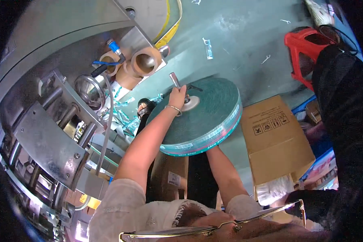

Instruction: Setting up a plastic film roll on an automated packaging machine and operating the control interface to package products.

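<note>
A large, flat roll of green printed packaging film point(213, 109) is tilted in front of me. At its centre sits a pale round hub point(190, 103), with a metal shaft point(174, 80) sticking up out of it. My left hand point(177, 98) is closed around that shaft just above the hub, with a bracelet on the wrist. Next to it, a small black lever point(195, 87) lies over the roll's face. My right forearm point(226, 171) reaches beneath the roll's near edge, which hides that hand and its fingers.
At left stands a metal machine point(48, 145) with rollers and plates. Brown cardboard cores point(145, 62) rest beside it, above film scraps point(127, 119) on the floor. To the right are a cardboard box point(276, 133) and a red plastic stool point(300, 50). Small white floss picks point(265, 59) lie scattered ahead.
</note>
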### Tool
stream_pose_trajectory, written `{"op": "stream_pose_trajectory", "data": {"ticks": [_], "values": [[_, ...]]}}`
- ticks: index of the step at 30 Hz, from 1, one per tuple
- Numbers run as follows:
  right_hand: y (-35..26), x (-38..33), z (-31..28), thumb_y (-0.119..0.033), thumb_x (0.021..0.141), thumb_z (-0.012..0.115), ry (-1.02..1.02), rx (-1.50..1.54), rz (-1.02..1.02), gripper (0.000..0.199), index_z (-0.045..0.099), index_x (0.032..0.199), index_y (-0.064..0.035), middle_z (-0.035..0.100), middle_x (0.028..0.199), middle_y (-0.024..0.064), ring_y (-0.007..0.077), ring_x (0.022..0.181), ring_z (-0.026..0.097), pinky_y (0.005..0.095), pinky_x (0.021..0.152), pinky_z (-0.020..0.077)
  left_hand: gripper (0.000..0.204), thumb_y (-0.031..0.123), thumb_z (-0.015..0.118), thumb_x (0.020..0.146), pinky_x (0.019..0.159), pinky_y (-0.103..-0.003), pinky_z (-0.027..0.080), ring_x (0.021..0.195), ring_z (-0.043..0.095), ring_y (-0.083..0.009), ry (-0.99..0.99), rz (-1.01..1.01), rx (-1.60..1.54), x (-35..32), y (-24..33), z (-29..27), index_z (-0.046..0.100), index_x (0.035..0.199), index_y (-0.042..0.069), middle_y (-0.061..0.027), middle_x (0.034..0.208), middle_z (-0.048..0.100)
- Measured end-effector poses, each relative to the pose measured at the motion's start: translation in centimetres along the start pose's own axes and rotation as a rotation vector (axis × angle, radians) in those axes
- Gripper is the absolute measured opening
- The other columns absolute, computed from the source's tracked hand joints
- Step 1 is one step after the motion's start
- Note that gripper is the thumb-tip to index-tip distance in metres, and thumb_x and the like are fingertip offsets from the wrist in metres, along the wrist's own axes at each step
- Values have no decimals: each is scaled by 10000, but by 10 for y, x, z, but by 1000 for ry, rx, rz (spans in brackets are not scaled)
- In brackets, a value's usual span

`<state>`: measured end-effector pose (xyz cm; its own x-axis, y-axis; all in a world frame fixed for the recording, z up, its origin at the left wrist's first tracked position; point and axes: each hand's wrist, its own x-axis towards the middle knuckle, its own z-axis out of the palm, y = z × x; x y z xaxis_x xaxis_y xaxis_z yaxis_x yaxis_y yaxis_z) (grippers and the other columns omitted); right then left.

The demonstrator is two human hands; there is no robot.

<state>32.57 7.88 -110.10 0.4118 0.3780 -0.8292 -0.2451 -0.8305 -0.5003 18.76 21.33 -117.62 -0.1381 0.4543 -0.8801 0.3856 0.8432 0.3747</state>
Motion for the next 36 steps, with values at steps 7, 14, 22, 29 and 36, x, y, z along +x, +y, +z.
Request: {"op": "stream_pose_trajectory", "data": {"ticks": [7, 14, 22, 29, 36], "values": [[13, 23, -63, -187, 820, 523, 75, 460, 223, 294, 498, 1059, -19, 541, 987, 88, 217, 903, 516, 350, 814, 404, 403, 354, 496, 846, 619, -355, 451, 669, 589, -277, -71, 100, 217, -28, 38, 11, 485, 828, -48, -172, 701, 590], [-114, 77, -89, -67, 835, 509, 232, -9, -484, 115, 532, 938, -20, 514, 851, 17, 104, 789, 486, 250, 714, 415, 401, 363, 476, 858, 589, -307, 447, 614, 586, -194, -67, 112, 290, -20, 33, 5, 508, 804, -34, -120, 669, 595], [-144, 140, 7, -322, 810, 534, -944, -883, -252, 491, 428, 1204, -50, 514, 1146, 162, 282, 1042, 503, 350, 876, 392, 495, 414, 466, 823, 686, -400, 432, 784, 586, -350, -58, 61, 382, -12, 54, 15, 513, 868, -77, -244, 782, 585], [-159, 156, 41, -328, 780, 545, -1106, -1028, -252, 493, 454, 1172, -45, 540, 1093, 175, 304, 1009, 516, 386, 861, 382, 494, 393, 460, 819, 638, -423, 435, 713, 593, -366, -50, -1, 312, 35, 32, 5, 573, 703, -74, -250, 688, 580], [-138, 156, 32, -242, 773, 576, -1026, -967, -269, 445, 386, 1140, -77, 558, 884, 186, 313, 843, 549, 395, 736, 411, 468, 390, 469, 831, 635, -356, 434, 666, 588, -241, -107, 8, 181, -7, 51, 12, 561, 813, -69, -156, 699, 596]]}}
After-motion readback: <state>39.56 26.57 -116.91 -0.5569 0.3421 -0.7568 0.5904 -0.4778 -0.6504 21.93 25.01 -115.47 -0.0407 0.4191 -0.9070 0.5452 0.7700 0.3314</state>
